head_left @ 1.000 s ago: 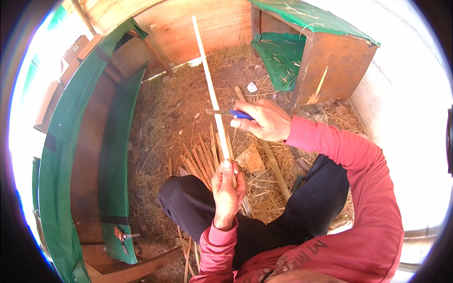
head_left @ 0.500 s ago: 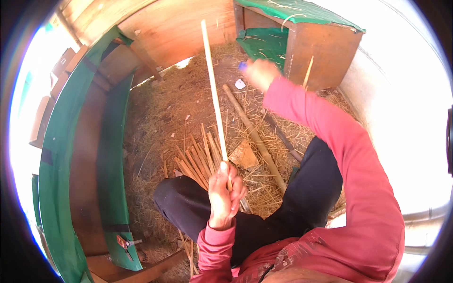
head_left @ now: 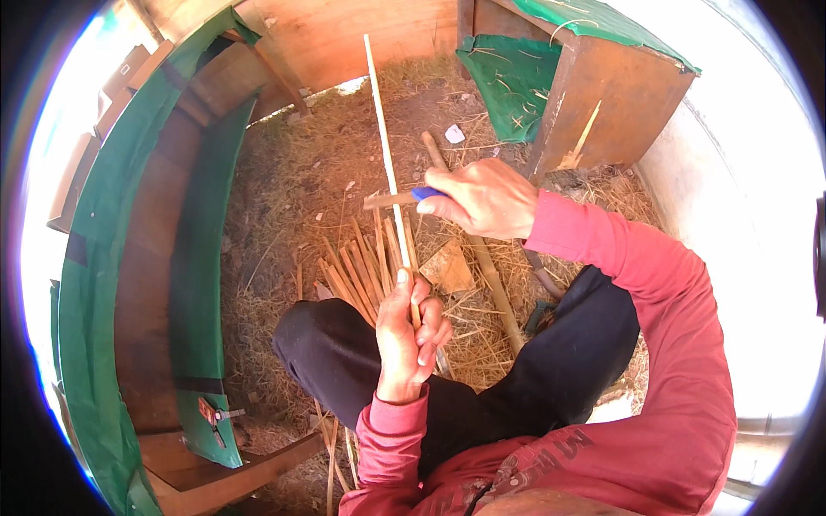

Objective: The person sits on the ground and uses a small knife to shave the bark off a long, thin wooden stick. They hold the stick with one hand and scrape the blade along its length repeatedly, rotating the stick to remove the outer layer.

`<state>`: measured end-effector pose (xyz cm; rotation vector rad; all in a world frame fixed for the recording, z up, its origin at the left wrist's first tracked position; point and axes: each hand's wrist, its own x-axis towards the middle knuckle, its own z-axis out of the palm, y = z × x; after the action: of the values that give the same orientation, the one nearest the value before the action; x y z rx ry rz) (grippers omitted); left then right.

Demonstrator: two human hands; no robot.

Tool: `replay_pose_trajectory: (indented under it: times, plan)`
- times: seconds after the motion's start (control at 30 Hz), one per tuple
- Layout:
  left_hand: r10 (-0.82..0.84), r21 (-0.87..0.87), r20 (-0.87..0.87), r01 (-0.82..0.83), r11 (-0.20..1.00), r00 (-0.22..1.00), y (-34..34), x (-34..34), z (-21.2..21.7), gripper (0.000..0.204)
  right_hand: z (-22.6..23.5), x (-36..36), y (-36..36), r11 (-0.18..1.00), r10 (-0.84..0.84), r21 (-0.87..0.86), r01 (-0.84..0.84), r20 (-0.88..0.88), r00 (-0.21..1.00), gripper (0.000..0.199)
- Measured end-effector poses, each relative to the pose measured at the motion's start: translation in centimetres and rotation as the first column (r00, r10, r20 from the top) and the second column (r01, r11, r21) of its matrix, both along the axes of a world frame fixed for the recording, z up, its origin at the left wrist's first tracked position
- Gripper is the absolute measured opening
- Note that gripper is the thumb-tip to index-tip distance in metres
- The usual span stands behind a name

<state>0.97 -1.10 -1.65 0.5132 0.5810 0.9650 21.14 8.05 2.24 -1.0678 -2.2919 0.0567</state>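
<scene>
My left hand (head_left: 404, 331) is closed around the lower end of a long, thin, pale bamboo strip (head_left: 383, 129), which points up and away from me. My right hand (head_left: 490, 199) grips a knife (head_left: 389, 201) with a blue handle and a dull brown blade. The blade lies crosswise over the middle of the strip, above my left hand, and seems to touch it. Beyond my left knee, several split strips (head_left: 353, 279) lie in a bundle on the ground.
A bamboo pole (head_left: 496, 297) and a flat wood piece (head_left: 446, 268) lie among straw shavings between my legs. To the left runs a long green-covered bench (head_left: 112, 284) with a clamp-like tool (head_left: 215, 414). A wooden cabinet (head_left: 611, 103) with green sheeting stands far right.
My right hand has come back toward me and to the left, bringing the knife from past the cabinet's front to across the strip. The left hand keeps its hold.
</scene>
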Motion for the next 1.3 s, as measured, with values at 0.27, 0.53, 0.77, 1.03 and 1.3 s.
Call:
replay_pose_trajectory:
  times: [0.27, 0.53, 0.77, 1.03, 1.3]
  plan:
    - [-0.001, -0.094, 0.048, 0.005, 0.996, 0.999, 0.5, 0.7, 1.3, 0.034, -2.6, 1.5, 4.3, 0.935, -0.299, 0.262, 0.239, 0.222, 0.928, 0.043]
    - [0.088, 0.167, -0.134, -0.065, 0.984, 0.987, 0.4, -2.0, 3.0, 0.031, -0.2, 5.6, 5.4, 0.866, -0.404, 0.256, 0.429, -0.147, 0.903, 0.043]
    - [-0.079, 0.115, 0.017, 0.076, 0.99, 0.997, 2.7, -3.0, 4.4, 0.03, 1.1, -1.8, 1.4, 0.98, 0.125, 0.167, -0.104, -0.116, 0.985, 0.038]
    - [-0.086, 0.004, 0.055, 0.086, 0.996, 0.995, 2.4, -2.2, 2.9, 0.032, -1.8, -2.2, 5.4, 0.946, -0.296, 0.18, 0.27, 0.137, 0.945, 0.045]
    - [-0.17, -0.077, 0.312, 0.203, 0.976, 0.935, 0.4, -4.1, 1.5, 0.037, 0.7, 3.7, 7.1, 0.897, -0.42, 0.069, 0.438, -0.18, 0.889, 0.033]
